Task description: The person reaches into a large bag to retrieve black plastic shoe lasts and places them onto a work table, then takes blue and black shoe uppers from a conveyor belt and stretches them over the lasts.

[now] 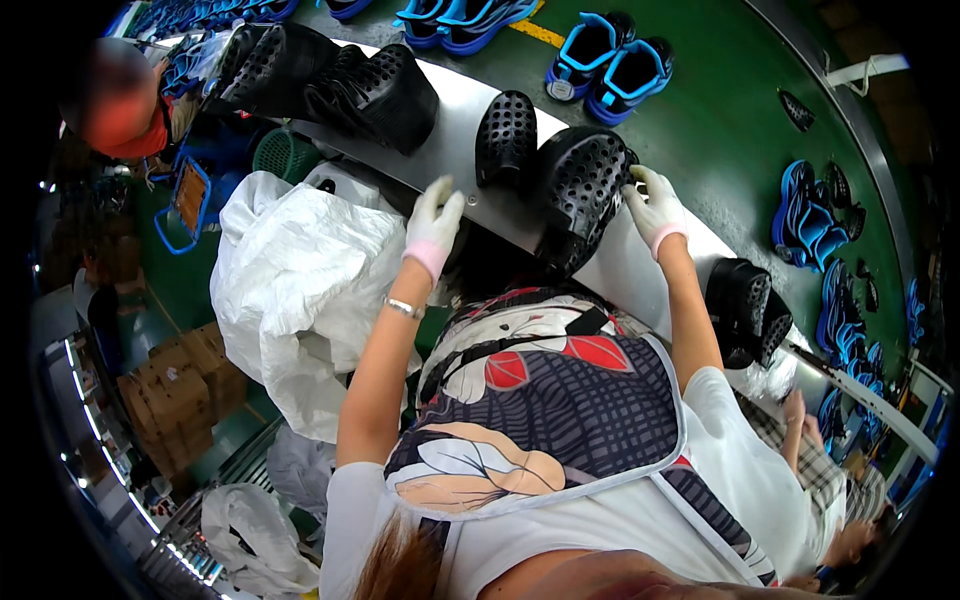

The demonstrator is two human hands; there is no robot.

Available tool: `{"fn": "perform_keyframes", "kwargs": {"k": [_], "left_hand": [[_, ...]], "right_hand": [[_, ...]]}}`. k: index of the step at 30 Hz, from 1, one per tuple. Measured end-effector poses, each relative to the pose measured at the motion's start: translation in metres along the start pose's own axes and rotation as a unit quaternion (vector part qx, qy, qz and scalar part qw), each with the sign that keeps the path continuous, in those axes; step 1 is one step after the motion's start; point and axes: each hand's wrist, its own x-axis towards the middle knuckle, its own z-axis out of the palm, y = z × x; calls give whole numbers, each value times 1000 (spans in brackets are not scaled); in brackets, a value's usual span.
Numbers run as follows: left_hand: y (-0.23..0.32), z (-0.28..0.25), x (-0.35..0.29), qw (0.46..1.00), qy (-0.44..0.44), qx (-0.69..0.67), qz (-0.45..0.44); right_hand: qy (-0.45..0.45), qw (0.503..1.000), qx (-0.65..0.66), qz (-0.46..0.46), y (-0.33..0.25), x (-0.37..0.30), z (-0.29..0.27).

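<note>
Left hand [433, 220] spread, right hand [656, 207] bent

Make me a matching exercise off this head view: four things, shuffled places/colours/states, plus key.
Column 1
1. Left hand
2. Right hand
3. Large sack
4. Mesh basket

Column 2
A. Green, beyond the large sack
B. At the right-hand edge of a black perforated piece
C. Fingers spread, holding nothing, by the near edge of the bench
D. White and crumpled, on the person's left

Pairs: 1-C, 2-B, 3-D, 4-A
</note>
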Motion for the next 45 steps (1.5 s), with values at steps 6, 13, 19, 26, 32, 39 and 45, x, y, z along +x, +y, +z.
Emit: {"fn": "perform_keyframes", "kwargs": {"k": [6,13,19,26,32,39,45], "left_hand": [[-24,-23,-43,989,-58,-64,-122],[12,-28,-12,993,-97,20,-60],[102,-26,71,993,-98,1,62],[183,8,245,977,-52,150,141],[166,41,384,990,-74,101,-61],[176,72,390,990,-1,136,21],[167,79,335,908,208,289,222]], "right_hand": [[28,1000,11,6,-3,31,-16],[-18,999,-29,-3,0,31,-12],[-33,995,-31,91,45,2,11],[45,985,81,142,63,-39,41],[92,972,17,216,57,-36,48],[119,957,-51,259,59,-31,58],[111,953,-43,279,55,-26,55]]}}
